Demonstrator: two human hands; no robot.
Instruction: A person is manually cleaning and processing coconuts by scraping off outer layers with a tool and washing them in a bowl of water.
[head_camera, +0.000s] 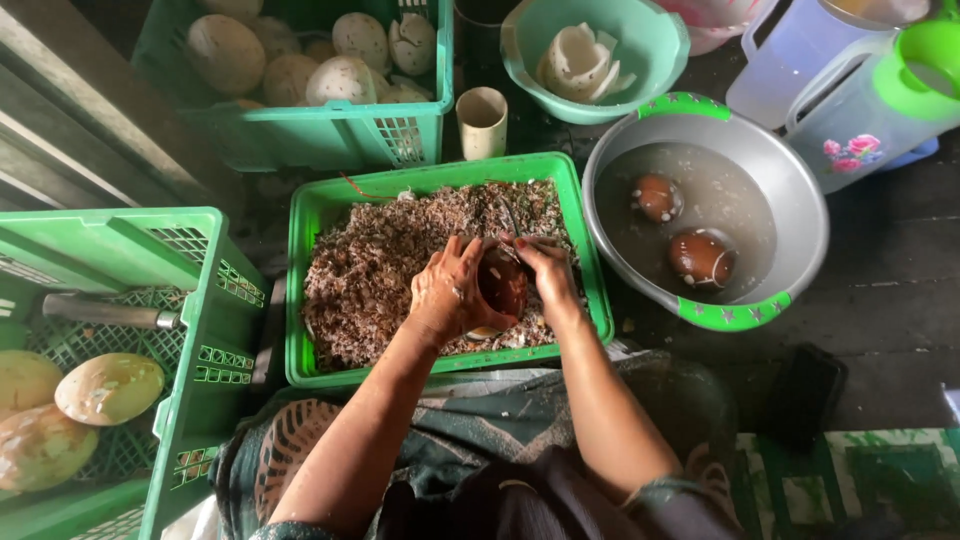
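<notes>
A person sits on the floor among crates and basins, bent over work at the lap. The largest thing at hand is the green crate on the person's left, holding pale, smooth peeled coconuts with a metal-handled tool lying across it. Another green crate at the far side is heaped with more pale, speckled coconuts. On the right stands a grey basin with green handles, filled with cloudy water in which two brown coconuts float, well apart from the hands. Directly in front lies the shallow green tray, full of brown shavings. Beyond it, a mint-green bowl holds white shell-like pieces, with a small cream cup beside it.

Over the tray, the left hand is wrapped around a dark brown coconut, gripping it firmly. The right hand is closed around a thin blade whose tip points away over the shavings, pressed against the nut's far side.

I judge the step in hand to be paring the brown skin off this coconut, and early in it, since the nut shows almost wholly dark. The next stroke seems to call for a steady hold and a turn of the nut to bring fresh skin under the edge
</notes>
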